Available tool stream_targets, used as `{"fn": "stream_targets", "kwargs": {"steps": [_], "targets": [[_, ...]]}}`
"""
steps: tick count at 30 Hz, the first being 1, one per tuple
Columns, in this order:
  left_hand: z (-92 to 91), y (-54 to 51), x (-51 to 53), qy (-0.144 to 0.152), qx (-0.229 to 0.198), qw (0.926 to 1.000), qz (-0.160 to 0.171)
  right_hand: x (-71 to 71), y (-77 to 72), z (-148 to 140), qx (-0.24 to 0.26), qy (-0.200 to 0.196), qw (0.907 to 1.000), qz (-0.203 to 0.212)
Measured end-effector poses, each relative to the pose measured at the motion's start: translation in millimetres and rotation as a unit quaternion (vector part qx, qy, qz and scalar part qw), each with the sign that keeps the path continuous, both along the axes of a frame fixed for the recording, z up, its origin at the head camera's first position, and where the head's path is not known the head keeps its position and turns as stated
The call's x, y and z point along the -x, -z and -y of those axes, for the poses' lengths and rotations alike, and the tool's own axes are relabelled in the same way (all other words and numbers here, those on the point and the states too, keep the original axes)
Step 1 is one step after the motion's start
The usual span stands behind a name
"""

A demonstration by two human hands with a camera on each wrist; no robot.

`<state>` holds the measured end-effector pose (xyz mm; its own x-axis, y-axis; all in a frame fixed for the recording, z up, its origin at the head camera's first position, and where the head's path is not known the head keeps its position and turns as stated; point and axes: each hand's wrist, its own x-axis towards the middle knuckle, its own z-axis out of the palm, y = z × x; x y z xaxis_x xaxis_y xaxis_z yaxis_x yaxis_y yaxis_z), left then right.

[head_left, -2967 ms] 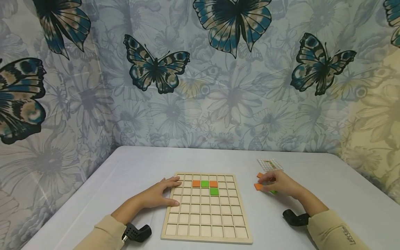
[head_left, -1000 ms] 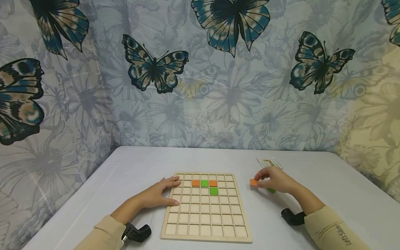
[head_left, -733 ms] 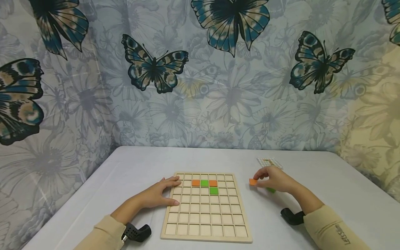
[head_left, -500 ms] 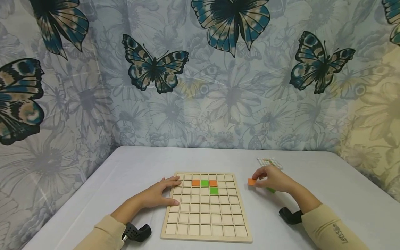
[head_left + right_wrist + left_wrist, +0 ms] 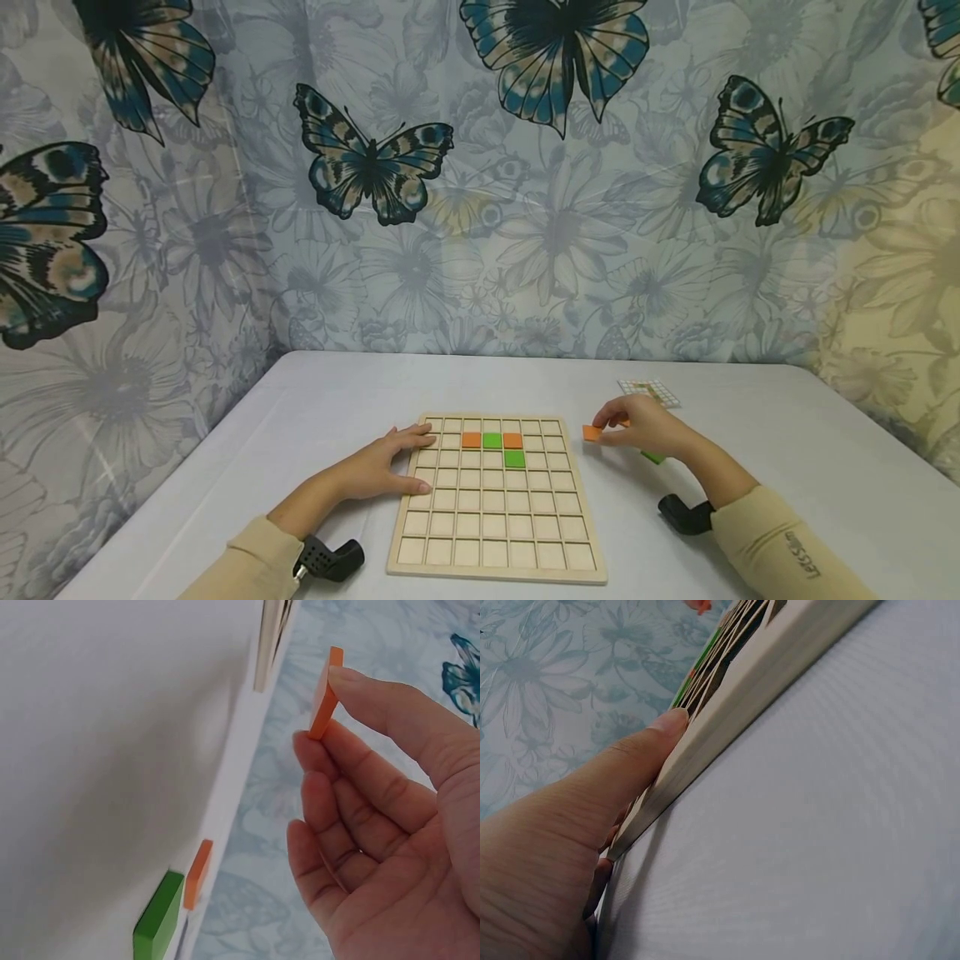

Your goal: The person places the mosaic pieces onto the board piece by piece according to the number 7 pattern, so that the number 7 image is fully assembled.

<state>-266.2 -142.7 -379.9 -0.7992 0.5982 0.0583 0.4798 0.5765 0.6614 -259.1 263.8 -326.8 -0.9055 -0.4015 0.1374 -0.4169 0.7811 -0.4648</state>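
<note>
My right hand pinches an orange square tile between thumb and fingertips, above the table and just right of the wooden grid board. In the right wrist view the held tile stands nearly edge-on. My left hand rests on the board's left edge with fingers and thumb spread apart. The left wrist view shows its thumb lying on the frame. Near the board's far side sit an orange tile, a green tile and another orange tile in one row; a green tile lies below the last.
A loose green tile and a loose orange tile lie on the white table near my right hand. Behind that hand is a small printed grid card, partly covered. A butterfly-print cloth hangs beyond the table.
My right hand took up an orange tile from the loose ones and has moved left with it toward the board. My left hand and the tiles on the board stay put.
</note>
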Motion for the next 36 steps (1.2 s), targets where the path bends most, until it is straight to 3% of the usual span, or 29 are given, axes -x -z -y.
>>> {"fn": "stream_targets", "kwargs": {"steps": [11, 22, 36], "targets": [[-0.4, -1.4, -1.5, -0.001, 0.001, 1.0000, 0.002, 2.5, -1.9, 16, 0.006, -0.004, 0.9999, 0.010], [-0.3, 0.4, 0.3, -0.001, 0.001, 1.0000, -0.001, 4.0, -3.0, 29, 0.010, -0.035, 0.9993, 0.010], [-0.3, 0.6, 0.3, -0.001, 0.002, 1.0000, -0.002, -5.3, -10.8, 52, -0.001, -0.078, 0.9967, 0.021]]}}
